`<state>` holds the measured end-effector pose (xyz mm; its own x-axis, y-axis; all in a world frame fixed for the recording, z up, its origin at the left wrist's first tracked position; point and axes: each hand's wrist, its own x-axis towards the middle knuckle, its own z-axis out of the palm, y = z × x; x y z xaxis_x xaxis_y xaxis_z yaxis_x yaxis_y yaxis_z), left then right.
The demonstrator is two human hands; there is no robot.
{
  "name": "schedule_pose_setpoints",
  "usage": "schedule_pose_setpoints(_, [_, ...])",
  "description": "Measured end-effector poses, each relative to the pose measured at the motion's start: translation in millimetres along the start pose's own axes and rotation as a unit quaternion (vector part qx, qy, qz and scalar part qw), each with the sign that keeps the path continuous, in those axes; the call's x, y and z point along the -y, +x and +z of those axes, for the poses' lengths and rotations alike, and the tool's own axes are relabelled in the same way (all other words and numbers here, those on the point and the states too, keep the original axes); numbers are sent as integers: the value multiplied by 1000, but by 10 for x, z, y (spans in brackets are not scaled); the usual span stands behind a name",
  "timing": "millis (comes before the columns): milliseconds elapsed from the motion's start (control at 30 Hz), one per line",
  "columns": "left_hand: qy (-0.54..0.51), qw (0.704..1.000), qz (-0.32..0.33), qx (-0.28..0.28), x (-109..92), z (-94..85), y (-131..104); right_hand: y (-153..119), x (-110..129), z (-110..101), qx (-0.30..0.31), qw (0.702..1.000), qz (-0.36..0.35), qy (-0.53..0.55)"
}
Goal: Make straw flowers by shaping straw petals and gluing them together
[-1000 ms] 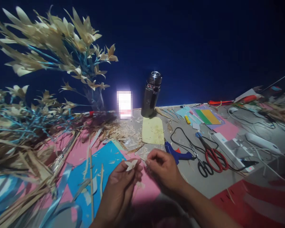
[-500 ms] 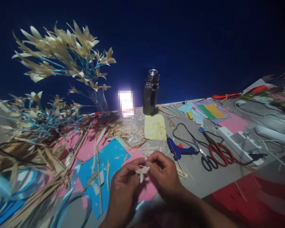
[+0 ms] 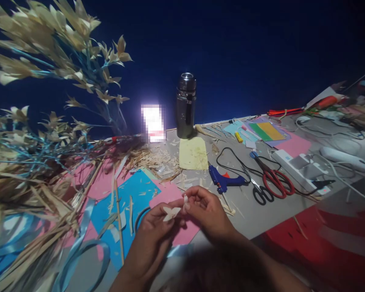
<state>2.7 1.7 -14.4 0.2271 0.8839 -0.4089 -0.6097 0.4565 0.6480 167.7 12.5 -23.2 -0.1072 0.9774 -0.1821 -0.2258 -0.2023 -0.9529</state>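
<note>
Low in the middle, my left hand [image 3: 153, 233] is closed on a small pale flower [image 3: 171, 213] with pointed petals, which looks made of dried husk. A dark curved strand [image 3: 139, 218] shows beside that hand's knuckles. Close by on the right, my right hand [image 3: 207, 209] pinches a small whitish petal [image 3: 185, 199] between thumb and fingertips, a little apart from the flower. Beneath both hands lie pink paper [image 3: 162, 198] and a blue sheet [image 3: 109, 215] strewn with husk scraps.
A blue glue gun [image 3: 226, 179], black-handled scissors [image 3: 262, 194], red-handled scissors [image 3: 278, 184] and a power strip [image 3: 302, 170] lie rightward. Behind stands a dark flask [image 3: 186, 107] by a yellow pad [image 3: 193, 154]. Husk flowers on blue stems [image 3: 88, 61] and light-blue ribbon [image 3: 88, 243] fill the left.
My hands have drawn slightly apart; the flower has shifted left with my left hand, and the petal now shows separately in my right fingers. The whole view has shifted somewhat.
</note>
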Motion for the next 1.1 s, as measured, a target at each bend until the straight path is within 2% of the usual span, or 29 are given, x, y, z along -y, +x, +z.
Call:
schedule_pose_setpoints(100, [-45,998,-33,21,-14,-34,2,-14,-18,-39,31,997,22,63])
schedule_pose_setpoints(333, [-69,995,-74,25,34,-84,-12,-42,-106,-52,41,974,87,205])
schedule_pose_setpoints(733, [-66,993,-89,29,78,-157,19,-68,-106,-39,61,959,103,258])
schedule_pose_setpoints(833, [-61,995,-80,26,92,-141,15,-56,-123,-25,56,956,103,268])
schedule_pose_setpoints(1100, [-23,1000,-5,8,171,-57,18,-44,-197,9,63,948,138,281])
